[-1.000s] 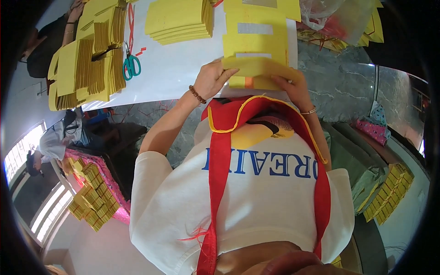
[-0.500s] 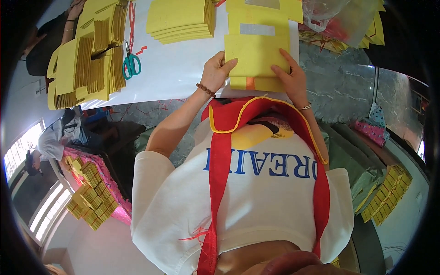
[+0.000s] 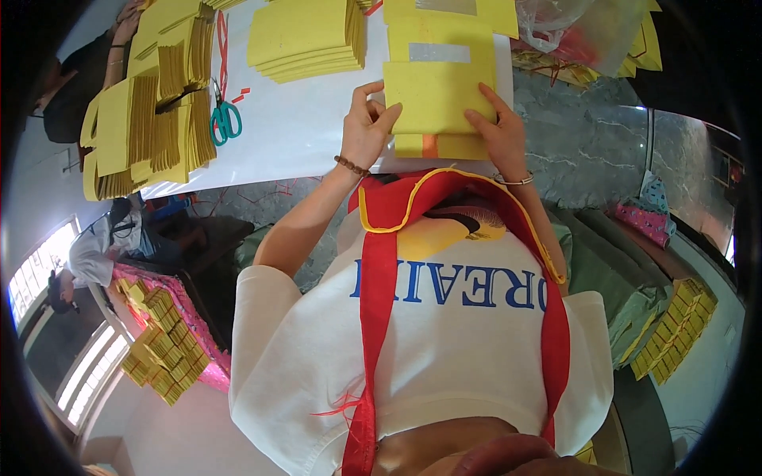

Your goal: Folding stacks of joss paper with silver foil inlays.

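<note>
In front of me a squarish yellow paper piece [image 3: 436, 99] lies on another yellow layer [image 3: 459, 147] with an orange strip, which shows below its near edge. My left hand [image 3: 369, 127] is at its left edge, the thumb tip on the paper and the forefinger apart from it by the corner. My right hand [image 3: 502, 131] holds the right edge; thumb and forefinger rest on top, while its other fingers are hidden. Beyond the piece are more yellow sheets with a pale silvery rectangle [image 3: 439, 53].
A yellow stack [image 3: 305, 36] stands on the white table [image 3: 294, 119]. Teal-handled scissors [image 3: 225, 120] lie beside piled yellow bundles [image 3: 143, 119]. Red strips [image 3: 221, 55] lie nearby. At the right hangs a clear plastic bag [image 3: 556, 24]. Another person's hand [image 3: 125, 24] shows at the far left.
My left hand has slid slightly left and its forefinger has come out from the paper's edge, apart from the thumb. My right hand stays on the right edge.
</note>
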The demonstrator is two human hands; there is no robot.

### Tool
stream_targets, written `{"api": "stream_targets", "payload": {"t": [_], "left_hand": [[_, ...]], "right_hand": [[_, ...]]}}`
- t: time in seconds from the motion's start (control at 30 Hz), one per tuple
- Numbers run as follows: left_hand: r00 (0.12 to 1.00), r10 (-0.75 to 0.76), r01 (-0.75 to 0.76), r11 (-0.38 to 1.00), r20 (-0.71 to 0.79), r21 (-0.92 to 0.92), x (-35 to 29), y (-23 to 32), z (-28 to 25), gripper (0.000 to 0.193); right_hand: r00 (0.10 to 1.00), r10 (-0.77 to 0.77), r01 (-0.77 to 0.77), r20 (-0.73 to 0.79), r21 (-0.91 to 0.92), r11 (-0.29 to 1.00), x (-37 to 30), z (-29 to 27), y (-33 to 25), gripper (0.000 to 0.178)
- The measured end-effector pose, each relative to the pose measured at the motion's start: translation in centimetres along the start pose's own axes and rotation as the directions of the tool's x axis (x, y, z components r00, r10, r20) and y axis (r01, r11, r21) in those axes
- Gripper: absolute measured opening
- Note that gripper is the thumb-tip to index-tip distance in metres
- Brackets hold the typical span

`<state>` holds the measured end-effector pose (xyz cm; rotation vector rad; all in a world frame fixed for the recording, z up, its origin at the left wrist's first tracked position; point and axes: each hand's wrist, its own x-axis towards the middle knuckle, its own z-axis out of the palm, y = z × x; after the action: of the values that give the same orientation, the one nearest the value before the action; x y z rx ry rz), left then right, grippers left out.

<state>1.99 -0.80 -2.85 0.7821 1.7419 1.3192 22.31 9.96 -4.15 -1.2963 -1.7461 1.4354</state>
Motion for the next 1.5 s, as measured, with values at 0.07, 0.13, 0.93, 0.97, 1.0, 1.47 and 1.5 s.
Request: {"api": "stream_targets", "payload": {"t": [0.07,0.13,0.93,0.97,1.0,1.47,1.5], "left_hand": [[0.993,0.112,-0.107,0.989,-0.042,0.101,-0.2,0.0,0.0,0.033],[0.972,0.225,-0.206,0.957,-0.071,0.205,-0.6,1.1,0.1,0.035],[0.705,0.448,-0.681,0.209,0.55,0.702,1.8,0.5,4.9,0.062],[0.705,0.451,-0.68,0.21,0.547,0.703,1.8,0.5,4.9,0.063],[0.704,0.449,-0.682,0.21,0.551,0.7,1.8,0.5,4.9,0.063],[0.555,0.515,-0.763,0.004,0.653,0.646,0.7,0.9,4.9,0.053],[0.566,0.495,-0.726,-0.079,0.659,0.683,0.5,1.0,5.2,0.052]], "right_hand": [[1.0,-0.009,0.01,0.003,-0.037,0.999,0.1,-0.1,0.0,0.052],[1.0,-0.016,0.017,0.006,-0.074,0.997,0.1,-0.2,-0.1,0.052],[0.86,-0.511,0.366,0.017,-0.719,0.592,-3.6,0.3,-0.6,0.053],[0.876,-0.465,0.384,0.126,-0.764,0.518,-3.9,0.4,-0.3,0.056],[0.885,-0.406,0.407,0.228,-0.802,0.438,-4.1,0.4,0.0,0.059],[0.891,-0.38,0.427,0.247,-0.739,0.522,-3.7,-0.1,0.8,0.055],[0.905,-0.337,0.412,0.261,-0.737,0.536,-3.5,-0.4,0.5,0.053]]}}
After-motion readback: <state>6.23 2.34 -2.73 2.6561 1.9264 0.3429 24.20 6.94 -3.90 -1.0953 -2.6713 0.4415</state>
